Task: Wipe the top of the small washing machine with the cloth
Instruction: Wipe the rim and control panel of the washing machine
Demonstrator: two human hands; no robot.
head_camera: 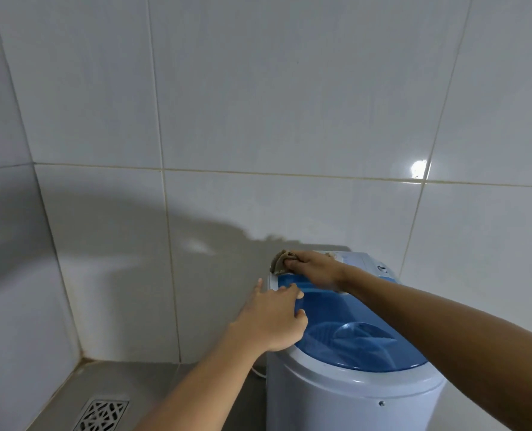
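The small washing machine [345,396] is white with a see-through blue lid [345,334] and stands against the tiled wall at the lower right. My right hand [316,269] reaches across the lid and presses a crumpled beige cloth [279,262] onto the machine's back left corner. My left hand [274,318] rests on the left rim of the lid with its fingers spread, holding nothing.
White wall tiles [258,104] fill the view behind the machine. A metal floor drain grate [101,415] lies at the lower left on the grey floor. A white cord [258,372] shows beside the machine's left side.
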